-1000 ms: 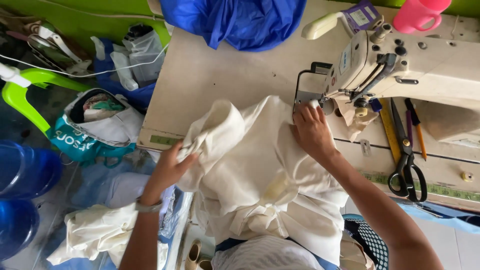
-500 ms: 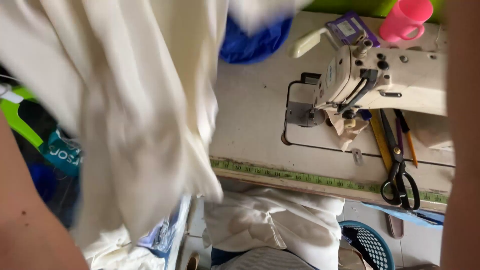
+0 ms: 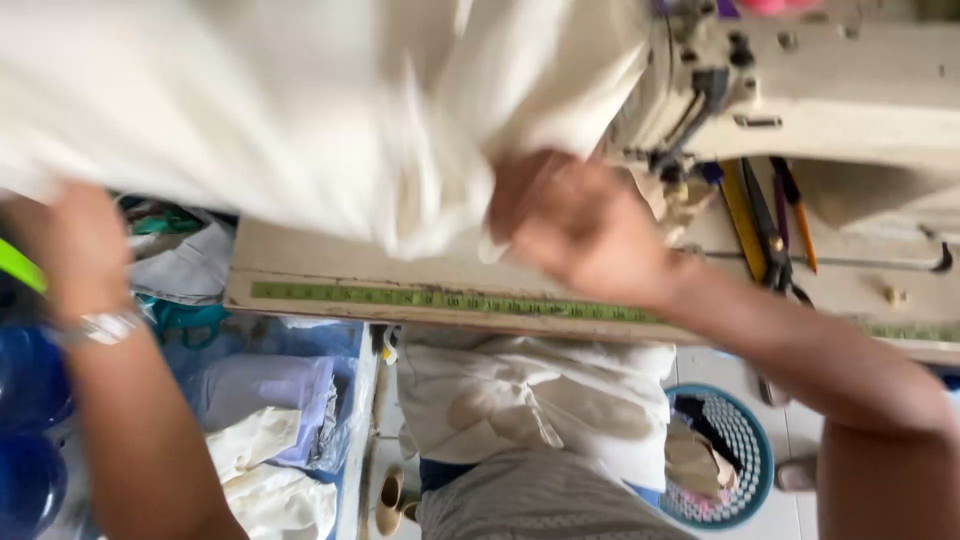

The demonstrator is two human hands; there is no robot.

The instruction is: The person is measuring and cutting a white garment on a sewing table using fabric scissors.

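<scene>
Gripping the cream cloth [image 3: 300,110], both hands' fingers [image 3: 530,215] clamp its lower edge.

Motion-blurred right hand [image 3: 585,235], left hand [image 3: 80,245] fingers behind cream cloth [image 3: 300,110], itself cut off above.

**Cream cloth held up over the counter**

The cloth [image 3: 300,110] is a large, plain cream piece, blurred, spread wide across the upper view. It hangs in loose folds above the counter [image 3: 300,270], bunched at its lower edge beside the right hand [image 3: 585,235].
</scene>
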